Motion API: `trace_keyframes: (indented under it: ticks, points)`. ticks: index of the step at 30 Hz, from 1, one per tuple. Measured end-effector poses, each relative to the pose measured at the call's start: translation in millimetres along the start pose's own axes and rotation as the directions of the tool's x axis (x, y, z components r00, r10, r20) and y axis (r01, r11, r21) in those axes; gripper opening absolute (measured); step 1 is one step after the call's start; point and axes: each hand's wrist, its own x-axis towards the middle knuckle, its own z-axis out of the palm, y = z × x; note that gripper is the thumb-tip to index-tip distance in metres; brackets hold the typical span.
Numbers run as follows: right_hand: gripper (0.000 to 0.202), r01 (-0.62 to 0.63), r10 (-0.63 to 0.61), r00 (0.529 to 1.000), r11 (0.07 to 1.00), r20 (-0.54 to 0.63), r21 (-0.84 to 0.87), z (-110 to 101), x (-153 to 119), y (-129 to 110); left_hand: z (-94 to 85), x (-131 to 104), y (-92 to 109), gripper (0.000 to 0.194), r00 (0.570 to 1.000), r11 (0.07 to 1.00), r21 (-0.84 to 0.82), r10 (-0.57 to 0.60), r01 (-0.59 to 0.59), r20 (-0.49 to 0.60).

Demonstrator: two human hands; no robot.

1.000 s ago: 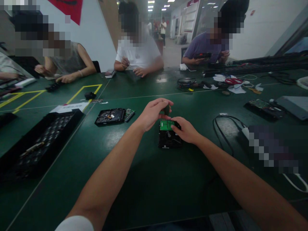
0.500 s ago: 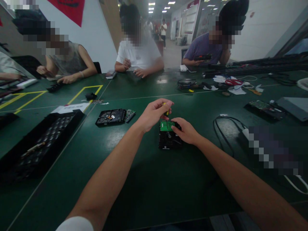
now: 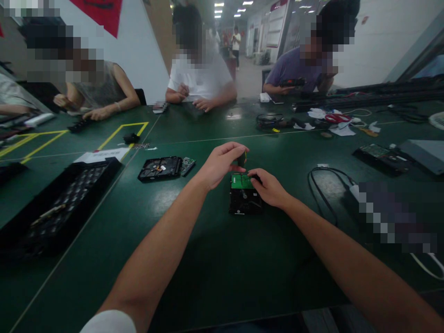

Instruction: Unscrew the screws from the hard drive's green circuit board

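A black hard drive (image 3: 239, 202) with a green circuit board (image 3: 239, 181) at its far end lies on the table in front of me. My left hand (image 3: 223, 162) is closed around the yellow-and-black handle of a small screwdriver (image 3: 243, 159), held upright over the board. The screwdriver's tip is too small to make out. My right hand (image 3: 268, 187) grips the drive's far right side, with thumb and forefinger at the edge of the board.
Left of the drive lie an opened hard drive (image 3: 157, 169) and a loose circuit board (image 3: 188, 165). A long black tray (image 3: 65, 203) stands further left. On the right are a black cable (image 3: 321, 194) and another drive (image 3: 383, 158). Several people sit across the table.
The screwdriver handle has turned in my left fingers, showing more black now. My right thumb and forefinger have drawn back slightly to the right across the board.
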Motion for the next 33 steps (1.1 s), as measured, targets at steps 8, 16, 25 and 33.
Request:
trace_keyframes:
  ticks: [8, 16, 25, 33]
  points:
    - [0.022, 0.025, -0.025, 1.0, 0.999, -0.005, 0.023, 0.1, -1.0, 1.2, 1.9, -0.5, -1.8, 0.032, 1.0, 1.0, 0.007, 0.005, -0.005, 0.005]
    - [0.019, 0.016, -0.016, 1.0, 1.0, -0.017, 0.015, 1.3, -1.1, 2.1, 2.1, -1.2, -1.1, 0.034, 1.0, 1.0, 0.013, 0.003, -0.003, 0.009]
    - [0.019, -0.001, 0.001, 1.0, 1.0, 0.006, 0.014, -1.4, -0.7, -3.1, 1.0, -1.1, -1.5, 0.034, 1.0, 1.0, 0.01, -0.004, 0.003, 0.025]
    - [0.009, 0.052, -0.051, 0.999, 0.998, -0.002, 0.04, -1.0, -0.8, -1.8, 0.8, -0.7, -2.1, 0.033, 1.0, 1.0, 0.012, -0.005, 0.004, 0.02]
